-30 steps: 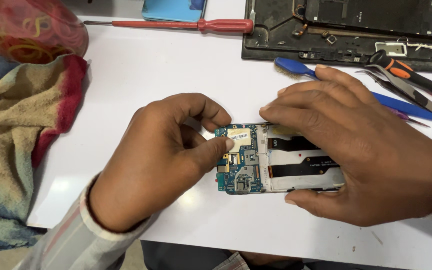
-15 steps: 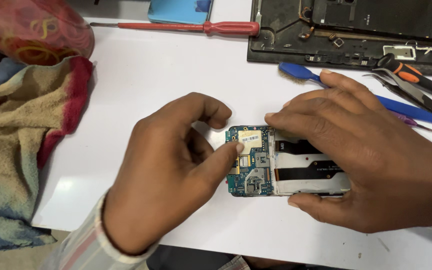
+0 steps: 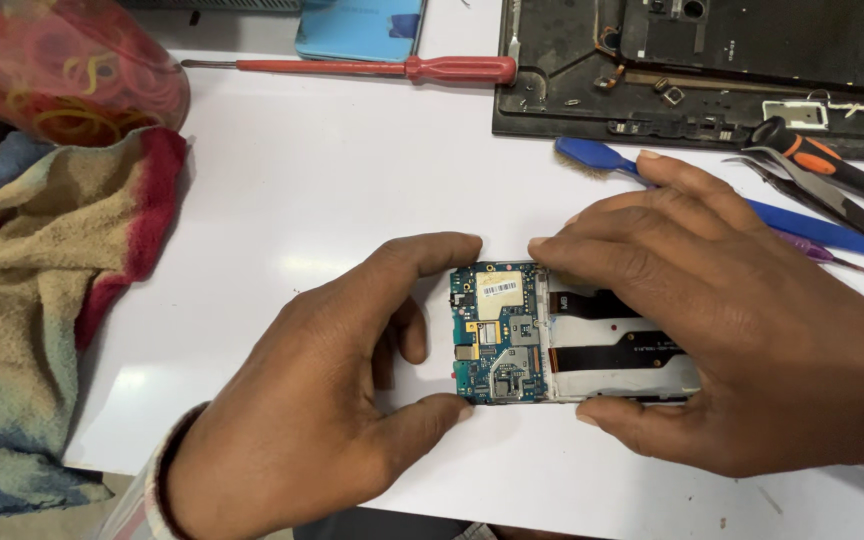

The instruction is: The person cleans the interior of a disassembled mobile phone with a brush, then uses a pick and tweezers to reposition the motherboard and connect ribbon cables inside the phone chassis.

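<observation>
Opened phone (image 3: 552,335) is lying at table (image 3: 332,190) centre; left hand (image 3: 322,410) is pinching its circuit-board end, right hand (image 3: 732,320) is gripping and hiding the rest. Screwdriver (image 3: 352,68) is lying at 11 o'clock, brush (image 3: 732,195) at 1, towel (image 3: 42,300) at 9.

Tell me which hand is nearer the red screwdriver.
Left. The left hand lies below the red screwdriver, at the circuit board; the right hand is farther right.
</observation>
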